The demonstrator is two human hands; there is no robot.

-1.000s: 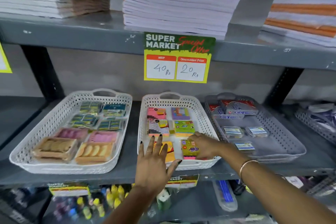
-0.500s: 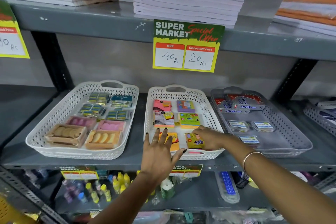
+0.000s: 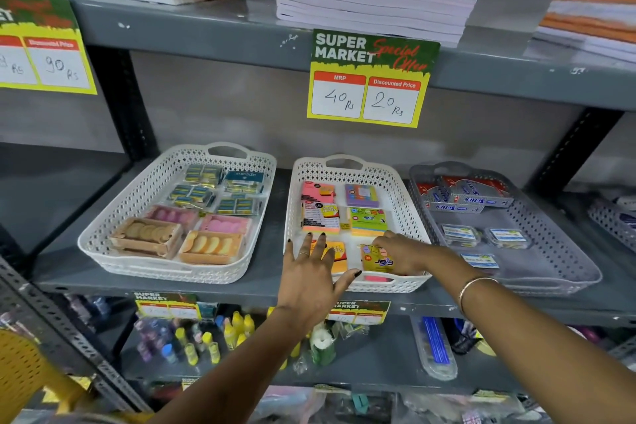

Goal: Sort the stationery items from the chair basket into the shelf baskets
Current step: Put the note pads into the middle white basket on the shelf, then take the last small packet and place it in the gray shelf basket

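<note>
Fingers point(image 3: 380, 240) of the right hand point(image 3: 402, 253) curl around a yellow sticky-note pack point(image 3: 377, 260), pressing it into the front right corner of the middle white basket point(image 3: 411, 282), while the left hand point(image 3: 311, 277) lies spread and empty over the front rim. Over the past second both hands have barely shifted, so the placement looks to be settling. The pack sits slightly tilted, its long axis running front to back, printed face up.

Dark-painted nails; ring on left hand point(image 3: 308, 280); thin bangle point(image 3: 473, 287) on right wrist.
</note>
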